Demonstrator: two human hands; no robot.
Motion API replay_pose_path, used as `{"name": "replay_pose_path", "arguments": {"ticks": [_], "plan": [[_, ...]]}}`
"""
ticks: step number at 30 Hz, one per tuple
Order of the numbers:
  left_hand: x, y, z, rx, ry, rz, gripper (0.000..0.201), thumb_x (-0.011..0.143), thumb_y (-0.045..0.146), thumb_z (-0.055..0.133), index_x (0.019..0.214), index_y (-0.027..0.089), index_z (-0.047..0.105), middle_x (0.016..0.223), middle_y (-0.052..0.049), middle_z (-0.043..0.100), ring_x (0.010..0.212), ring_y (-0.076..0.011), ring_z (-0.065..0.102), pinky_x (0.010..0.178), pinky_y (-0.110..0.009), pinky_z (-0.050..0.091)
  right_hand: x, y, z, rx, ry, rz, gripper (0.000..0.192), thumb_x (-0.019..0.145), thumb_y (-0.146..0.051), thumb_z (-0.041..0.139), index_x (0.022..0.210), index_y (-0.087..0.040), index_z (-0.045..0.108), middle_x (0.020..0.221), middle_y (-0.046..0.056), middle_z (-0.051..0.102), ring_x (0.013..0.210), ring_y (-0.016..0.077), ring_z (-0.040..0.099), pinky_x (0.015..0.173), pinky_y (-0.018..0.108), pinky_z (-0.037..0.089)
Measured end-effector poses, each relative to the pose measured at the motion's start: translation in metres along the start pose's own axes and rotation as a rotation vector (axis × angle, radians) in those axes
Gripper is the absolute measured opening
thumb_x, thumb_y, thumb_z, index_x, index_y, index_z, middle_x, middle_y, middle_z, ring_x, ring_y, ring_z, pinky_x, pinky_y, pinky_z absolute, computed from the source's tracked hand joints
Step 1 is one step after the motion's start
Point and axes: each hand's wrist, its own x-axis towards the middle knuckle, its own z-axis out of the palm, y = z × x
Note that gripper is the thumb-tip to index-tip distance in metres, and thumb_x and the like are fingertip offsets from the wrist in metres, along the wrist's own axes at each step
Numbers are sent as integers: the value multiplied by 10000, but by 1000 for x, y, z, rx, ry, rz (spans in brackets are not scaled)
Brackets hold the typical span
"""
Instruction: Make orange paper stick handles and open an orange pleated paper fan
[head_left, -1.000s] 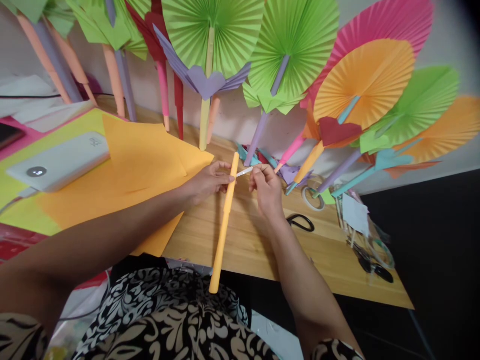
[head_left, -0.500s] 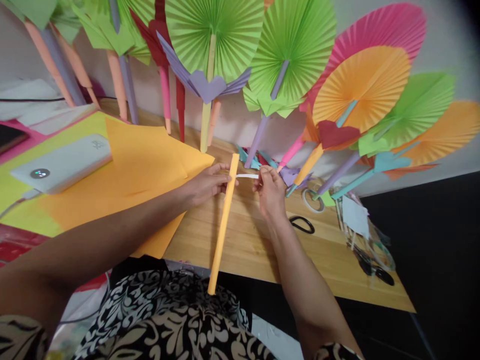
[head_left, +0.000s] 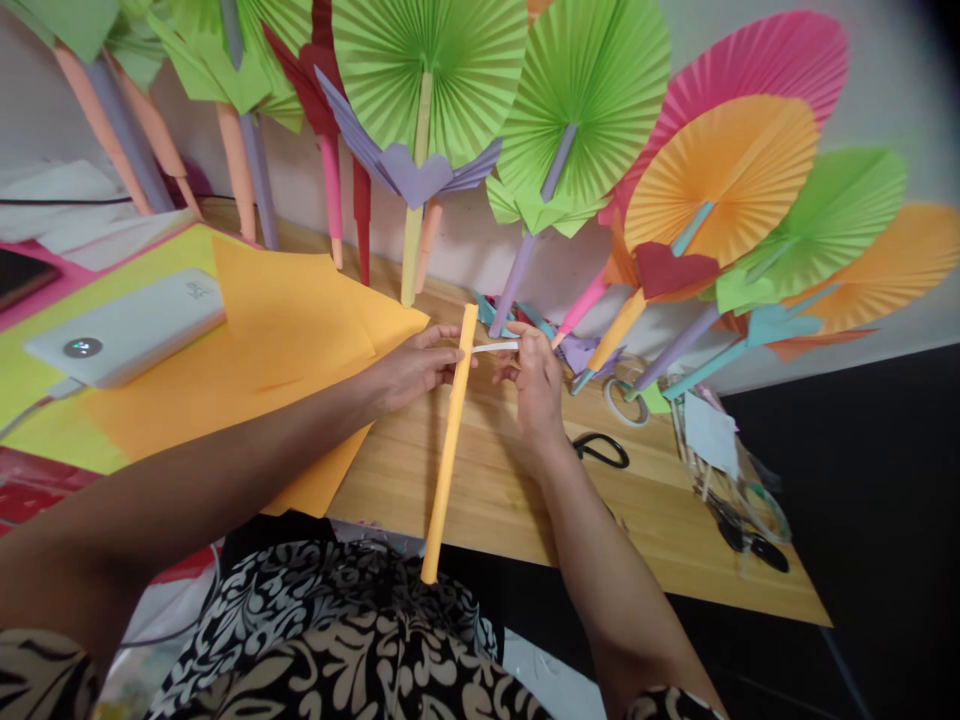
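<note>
While its upper end sits pinched between the thumb and fingers of the left hand [head_left: 420, 372], a slim yellow-orange paper tube [head_left: 448, 450] slants down the centre of the frame, its lower end reaching past the near edge of the table [head_left: 637, 530] in front of patterned clothing [head_left: 360, 640]. It is plain, straight and narrow. From its upper part a narrow white strip [head_left: 496, 347] runs rightward to the right hand [head_left: 538, 385], whose thumb and fingers pinch the other end.

Left of centre, orange paper sheets [head_left: 277, 310] lie over a yellow-green sheet [head_left: 45, 390], with a white device [head_left: 127, 325] on top. Just right of the right forearm, which partly covers it, is a black handle [head_left: 604, 450]; beyond it lie a tape roll [head_left: 626, 400] and purple scraps [head_left: 589, 352]. Across the top stand pleated paper fans [head_left: 585, 70] in green, orange and pink on paper stems, crowding the table's far side. Dark scissors [head_left: 750, 540] lie at lower right.
</note>
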Motion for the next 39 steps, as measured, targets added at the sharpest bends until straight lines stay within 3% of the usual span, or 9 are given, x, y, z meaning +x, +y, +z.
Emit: {"name": "replay_pose_path", "arguments": {"ticks": [6, 12, 21, 25, 28, 31, 34, 39], "plan": [[-1, -1, 1, -24, -11, 10, 314, 786, 125, 743, 1034, 196, 566, 758, 42, 647, 662, -101, 575, 710, -289, 447, 3, 6, -1, -149, 45, -19, 190, 815, -393, 707, 918, -242, 659, 744, -29, 579, 633, 133, 513, 562, 263, 482], [2, -1, -1, -47, -19, -31, 285, 788, 144, 760, 1042, 176, 634, 772, 25, 638, 688, -110, 586, 691, -283, 453, 7, 15, -5, -155, 63, -40, 151, 834, -339, 684, 951, -245, 666, 717, -37, 568, 607, 130, 507, 560, 266, 450], [4, -2, -8, -139, -83, -34, 325, 782, 166, 779, 1069, 189, 628, 840, 11, 680, 740, -123, 648, 758, -279, 482, 15, 22, -17, -227, 109, -71, 161, 861, -390, 651, 876, -230, 652, 688, -46, 548, 595, 132, 492, 554, 262, 423], [4, -1, -8, -151, -97, -34, 289, 799, 158, 765, 1047, 180, 619, 868, -5, 698, 762, -123, 660, 766, -269, 491, 16, 20, -22, -366, 120, -100, 282, 933, -448, 554, 789, -223, 642, 638, -39, 545, 571, 144, 494, 578, 289, 397], [4, -1, -8, -177, -116, -30, 261, 812, 145, 747, 1034, 180, 614, 886, -13, 705, 774, -124, 663, 756, -268, 491, 17, 18, -24, -484, 140, -128, 320, 955, -448, 512, 771, -221, 643, 693, -8, 614, 650, 176, 560, 665, 327, 444], [4, 0, -8, -198, -127, -20, 286, 801, 144, 763, 1044, 186, 618, 902, -12, 710, 794, -129, 669, 775, -276, 494, 16, 17, -22, -536, 161, -191, 115, 874, -332, 624, 919, -233, 661, 962, 34, 712, 911, 221, 642, 861, 382, 484], [4, 0, -8, -211, -138, 4, 276, 792, 161, 785, 1014, 190, 623, 913, -19, 717, 813, -135, 670, 801, -287, 489, 12, 13, -16, -417, 99, -155, 205, 859, -313, 643, 1055, -255, 651, 1033, 40, 717, 979, 224, 658, 930, 412, 491], [4, 1, -6, -167, -160, 71, 340, 770, 194, 822, 1066, 193, 656, 913, -24, 720, 877, -155, 672, 881, -318, 475, -2, 4, 0, -116, -168, 160, 322, 879, -450, 645, 1137, -258, 633, 840, 22, 694, 798, 206, 677, 668, 343, 533]]}}
